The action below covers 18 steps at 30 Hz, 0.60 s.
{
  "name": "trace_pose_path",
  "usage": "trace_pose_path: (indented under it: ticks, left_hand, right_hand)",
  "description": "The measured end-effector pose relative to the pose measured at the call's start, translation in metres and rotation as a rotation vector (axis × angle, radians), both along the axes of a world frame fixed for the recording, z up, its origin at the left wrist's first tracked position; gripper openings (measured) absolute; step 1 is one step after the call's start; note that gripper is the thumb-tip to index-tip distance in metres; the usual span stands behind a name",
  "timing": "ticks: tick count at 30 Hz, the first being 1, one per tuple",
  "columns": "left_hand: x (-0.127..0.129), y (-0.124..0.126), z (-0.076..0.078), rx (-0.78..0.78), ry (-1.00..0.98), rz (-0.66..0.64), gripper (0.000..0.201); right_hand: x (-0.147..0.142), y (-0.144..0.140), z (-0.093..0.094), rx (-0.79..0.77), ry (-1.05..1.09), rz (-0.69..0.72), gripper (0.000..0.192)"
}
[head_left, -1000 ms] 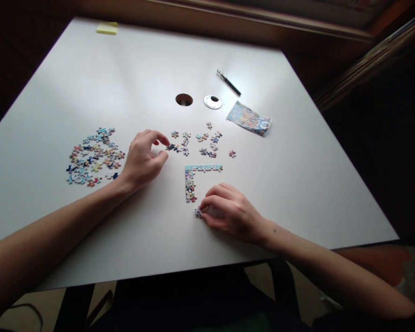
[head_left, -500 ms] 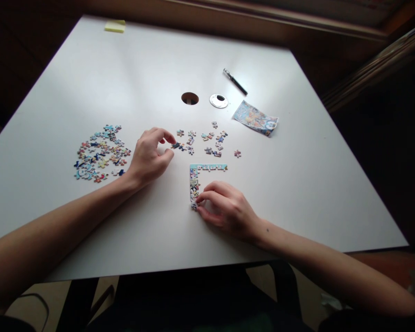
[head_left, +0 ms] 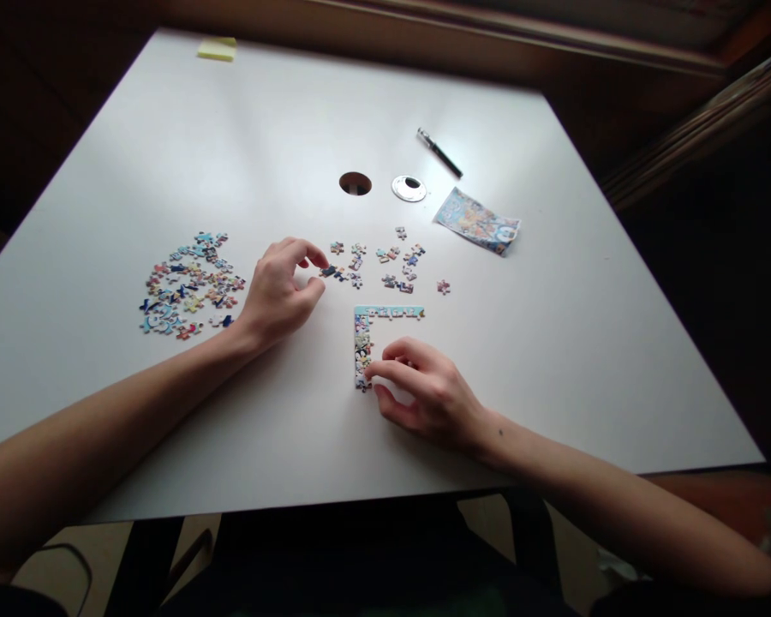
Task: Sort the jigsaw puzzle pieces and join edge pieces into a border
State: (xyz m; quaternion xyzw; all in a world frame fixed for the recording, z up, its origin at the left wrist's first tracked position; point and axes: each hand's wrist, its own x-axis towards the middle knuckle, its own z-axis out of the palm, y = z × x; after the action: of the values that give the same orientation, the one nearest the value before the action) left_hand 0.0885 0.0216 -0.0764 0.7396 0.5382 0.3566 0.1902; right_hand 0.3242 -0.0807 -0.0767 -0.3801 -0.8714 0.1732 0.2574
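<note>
The right hand (head_left: 427, 390) presses its fingertips on the lowest piece of the L-shaped joined strip (head_left: 363, 343) on the desk (head_left: 552, 343). The left hand (head_left: 276, 291) pinches 1 loose piece (head_left: 328, 271). Thin, light card (bends easily, I judge): grip by the edges.

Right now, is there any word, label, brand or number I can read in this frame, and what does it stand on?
No text can be read.
Printed leaflet: colourful cartoon print, any lettering too small and blurred.
Assembled puzzle corner under the right hand: picture only, too small to tell.
Loose puzzle pieces beside the left hand: no legible marks.
Pen and yellow sticky pad: no legible marks.
</note>
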Motion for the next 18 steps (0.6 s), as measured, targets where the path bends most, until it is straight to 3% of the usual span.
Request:
trace_pose_path:
  ticks: [11, 15, 18]
  left_hand:
    - [0.0, 0.0, 0.0, 0.002, 0.015, 0.007, 0.02]
    - [-0.001, 0.0, 0.001, 0.009, 0.026, 0.007, 0.016]
    - [-0.001, -0.005, 0.004, 0.095, 0.031, -0.1, 0.01]
  right_hand:
    - [0.0, 0.003, 0.006, 0.056, -0.233, 0.09, 0.021]
    - [0.002, 0.007, 0.012, -0.081, -0.091, 0.105, 0.022]
    - [0.012, 0.024, 0.016, -0.194, 0.078, 0.047, 0.02]
